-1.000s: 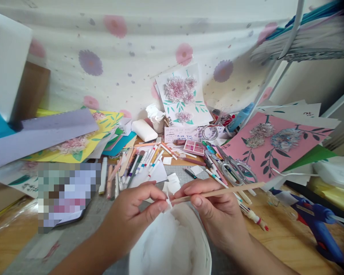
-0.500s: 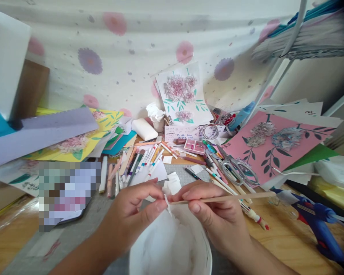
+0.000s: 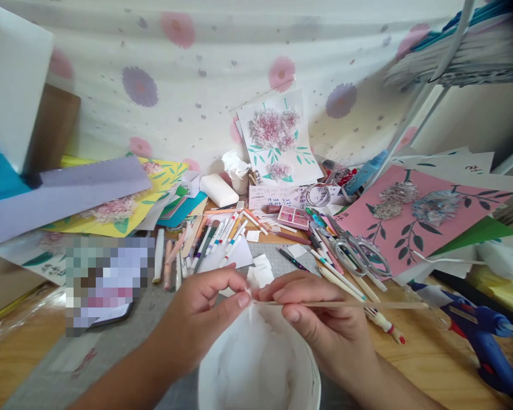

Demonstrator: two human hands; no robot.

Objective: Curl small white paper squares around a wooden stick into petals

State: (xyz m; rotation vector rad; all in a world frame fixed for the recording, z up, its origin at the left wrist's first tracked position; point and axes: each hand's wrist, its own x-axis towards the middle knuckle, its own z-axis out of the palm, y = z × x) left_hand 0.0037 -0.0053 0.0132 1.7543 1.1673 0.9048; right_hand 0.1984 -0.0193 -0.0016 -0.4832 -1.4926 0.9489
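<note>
My left hand [image 3: 211, 313] pinches a small piece of thin white paper [image 3: 250, 312] between thumb and forefinger. In my right hand [image 3: 331, 327] is a thin, pale wooden stick [image 3: 389, 306], lying almost level and pointing out to the right. The stick's left tip meets the paper at my left fingertips; whether the paper is wrapped round it I cannot tell. Both hands are held over a white bowl [image 3: 317, 370], where blurry pale bits lie inside. Just beyond my fingers rest white paper pieces [image 3: 261, 272].
Behind the hands lie several markers [image 3: 222, 234], scissors [image 3: 346, 256] and a pink palette [image 3: 293, 217]. A blue glue gun [image 3: 483, 336] lies at right, near a pink flower picture [image 3: 427, 228]. A phone [image 3: 111, 285] rests at left. A white flower picture [image 3: 277, 142] stands at the back.
The view has shifted slightly. The stick's right end has tipped lower, so it now lies nearly level. Both hands keep their pinch at about the same spot over the bowl.
</note>
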